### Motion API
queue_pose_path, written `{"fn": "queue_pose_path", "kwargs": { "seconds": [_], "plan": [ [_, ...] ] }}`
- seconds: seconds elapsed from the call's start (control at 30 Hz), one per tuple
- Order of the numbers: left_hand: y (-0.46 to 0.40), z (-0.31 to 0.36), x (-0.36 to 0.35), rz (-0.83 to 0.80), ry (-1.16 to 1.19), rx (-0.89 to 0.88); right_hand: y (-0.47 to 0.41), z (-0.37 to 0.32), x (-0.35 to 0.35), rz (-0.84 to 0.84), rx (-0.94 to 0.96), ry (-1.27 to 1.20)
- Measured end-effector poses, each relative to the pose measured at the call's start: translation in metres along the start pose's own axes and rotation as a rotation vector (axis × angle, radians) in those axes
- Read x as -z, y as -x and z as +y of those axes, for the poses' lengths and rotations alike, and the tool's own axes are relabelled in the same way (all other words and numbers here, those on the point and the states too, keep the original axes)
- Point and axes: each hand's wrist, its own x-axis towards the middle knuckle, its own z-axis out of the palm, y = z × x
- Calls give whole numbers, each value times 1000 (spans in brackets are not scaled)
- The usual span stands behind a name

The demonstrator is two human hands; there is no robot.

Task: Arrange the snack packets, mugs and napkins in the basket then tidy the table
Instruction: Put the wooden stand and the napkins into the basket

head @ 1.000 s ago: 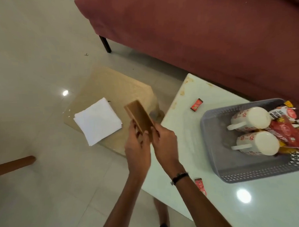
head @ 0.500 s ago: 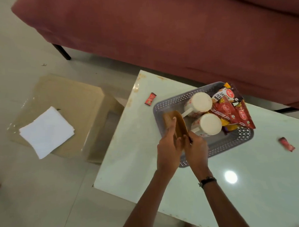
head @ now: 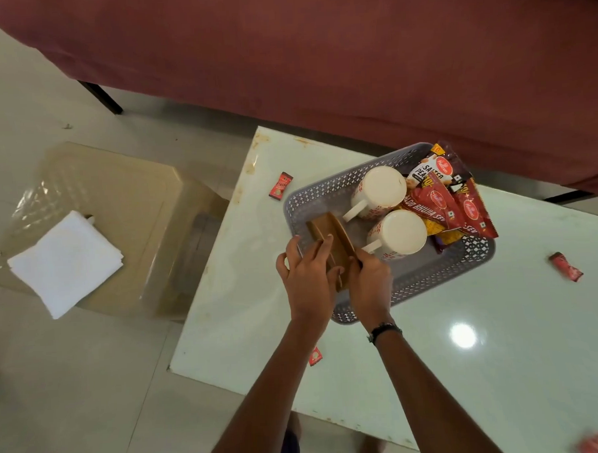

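Note:
A grey perforated basket (head: 440, 278) stands on the pale table (head: 243, 314). In it lie two white mugs (head: 380, 192) on their sides and several red snack packets (head: 450, 202) at its right end. Both hands hold a brown wooden napkin holder (head: 332, 238) upright over the basket's left end. My left hand (head: 306, 277) grips its left side and my right hand (head: 370, 281) its right side. A stack of white napkins (head: 64, 262) lies on a low beige stool (head: 118, 200) to the left.
Small red sachets lie on the table: one (head: 280, 185) left of the basket, one (head: 565, 266) at the right, one (head: 315, 356) by my left forearm, one (head: 596, 446) at the bottom right. A maroon sofa (head: 317, 54) runs behind the table.
Both hands carried the wooden holder from over the stool rightward to the basket and lowered it into the left end. The view swung right with them.

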Motion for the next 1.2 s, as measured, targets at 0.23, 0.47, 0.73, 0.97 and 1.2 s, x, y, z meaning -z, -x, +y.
{"fn": "queue_pose_path", "kwargs": {
  "seconds": [0.23, 0.47, 0.73, 0.97, 1.2],
  "plan": [
    [-10, 2, 1, -29, 52, -8, -7, -2, 11, -10, 7, 216],
    [-11, -3, 2, -87, 81, -23, -10, -4, 16, -76, 44, 275],
    [-6, -55, 38, 139, 200, 165, 22, -54, 40, 108, 268, 186],
    [-8, -145, 83, 200, 164, 301, 27, -142, -43, -181, 437, 58],
    [-10, -226, 130, 325, 144, 433, 54, -239, -131, -375, 615, 68]
  ]
}}
